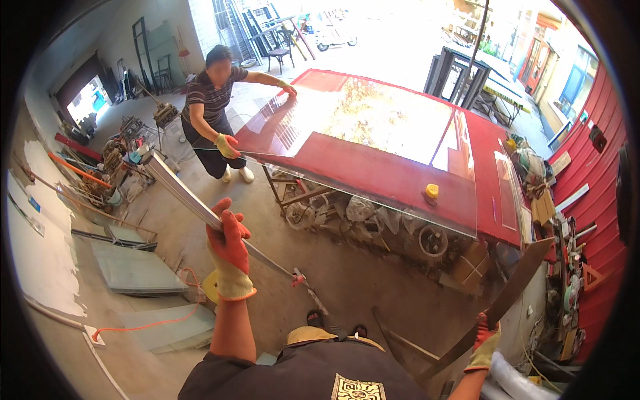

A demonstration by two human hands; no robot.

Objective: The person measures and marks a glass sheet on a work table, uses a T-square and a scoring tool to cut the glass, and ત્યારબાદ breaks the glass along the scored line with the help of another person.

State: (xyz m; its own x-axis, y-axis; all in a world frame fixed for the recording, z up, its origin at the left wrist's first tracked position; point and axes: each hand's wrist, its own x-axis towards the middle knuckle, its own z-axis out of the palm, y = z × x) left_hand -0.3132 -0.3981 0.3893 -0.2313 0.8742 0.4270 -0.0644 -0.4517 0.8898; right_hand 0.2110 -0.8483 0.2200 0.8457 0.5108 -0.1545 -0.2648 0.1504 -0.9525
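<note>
Your pale strip [180, 187] is long, narrow and silvery, slanting above the floor at your left; your dark board [520, 280] is flat and brown, tilted up at your right near the red table [495, 183]. Left hand [230, 250], gloved: fingers curled around the strip. Right hand [485, 340], gloved: fingers closed on the board's edge. Count: 2 long pieces held, 1 table, 1 glass sheet [373, 120] on it, 1 small yellow object [432, 191] on the glass, 1 co-worker [212, 97], 2 hands at the sheet's edge.

Pale strip [185, 193], slanted, left; dark flat bar [512, 295], slanted, right.
</note>
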